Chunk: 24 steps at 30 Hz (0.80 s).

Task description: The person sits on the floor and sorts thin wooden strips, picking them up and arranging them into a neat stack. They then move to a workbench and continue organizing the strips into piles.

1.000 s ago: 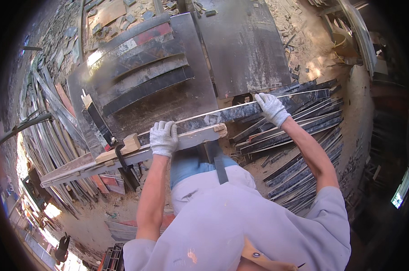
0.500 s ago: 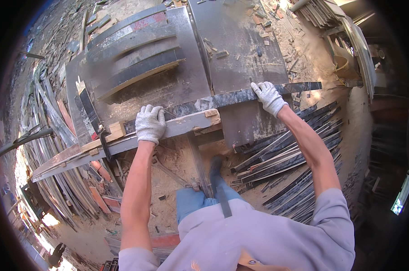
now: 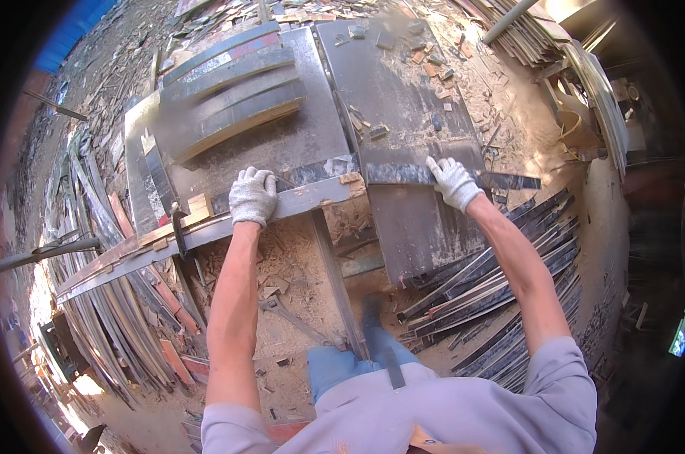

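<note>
Both my hands wear pale knitted gloves. My left hand (image 3: 252, 197) is closed over the left length of a dark, worn wooden strip (image 3: 320, 170), pressing it along a grey wooden fence bar (image 3: 293, 200). My right hand (image 3: 454, 184) grips the right length of dark strip (image 3: 399, 174), which lies across the right table panel (image 3: 426, 227) with its end sticking out past the edge. A gap separates the two lengths, near the slot between the panels. A black clamp (image 3: 178, 231) and a small wood block (image 3: 200, 205) sit at the bar's left part.
Several curved dark boards (image 3: 240, 113) are stacked on the left panel (image 3: 312, 68). Offcuts (image 3: 433, 68) litter the right panel's far end. Long strips are piled on the ground at right (image 3: 486, 257) and left (image 3: 123, 325). A wooden post (image 3: 335, 280) stands near my legs.
The dark strip was one continuous length under both hands; now it is in two, with a gap between. The right length has shifted slightly toward me. My view has tilted a little.
</note>
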{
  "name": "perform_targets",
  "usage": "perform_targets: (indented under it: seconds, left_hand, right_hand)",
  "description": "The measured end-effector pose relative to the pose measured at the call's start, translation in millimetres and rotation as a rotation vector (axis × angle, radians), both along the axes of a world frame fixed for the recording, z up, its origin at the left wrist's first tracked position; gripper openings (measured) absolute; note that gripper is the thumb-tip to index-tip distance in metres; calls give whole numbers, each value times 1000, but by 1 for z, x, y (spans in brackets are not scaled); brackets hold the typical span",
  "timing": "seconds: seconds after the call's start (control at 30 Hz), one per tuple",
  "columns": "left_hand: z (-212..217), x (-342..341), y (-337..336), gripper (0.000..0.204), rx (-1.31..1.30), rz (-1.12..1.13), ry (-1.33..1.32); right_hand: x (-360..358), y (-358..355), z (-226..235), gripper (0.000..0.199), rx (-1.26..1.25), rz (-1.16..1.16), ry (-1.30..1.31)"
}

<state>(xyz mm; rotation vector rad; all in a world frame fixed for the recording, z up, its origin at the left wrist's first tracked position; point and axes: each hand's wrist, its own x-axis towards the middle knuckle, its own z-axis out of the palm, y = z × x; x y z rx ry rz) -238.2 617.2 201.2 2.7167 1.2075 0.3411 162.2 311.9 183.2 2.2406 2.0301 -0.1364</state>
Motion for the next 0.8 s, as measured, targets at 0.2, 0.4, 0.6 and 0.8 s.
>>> perform_targets:
  seconds: [0.2, 0.4, 0.6, 0.8]
  left_hand:
    - [16, 17, -9, 31, -118, -58, 44]
    - [46, 22, 25, 40, -419, -111, 278]
    - [78, 40, 55, 40, -494, -159, 94]
    - [157, 54, 193, 36, -405, -79, -45]
  right_hand:
    - [-19, -110, 11, 88, -25, -219, 159]
    - [-31, -100, 29, 95, 4, -344, 276]
    - [-19, -58, 50, 94, -14, -388, 337]
    - [0, 24, 79, 94, 58, -269, 370]
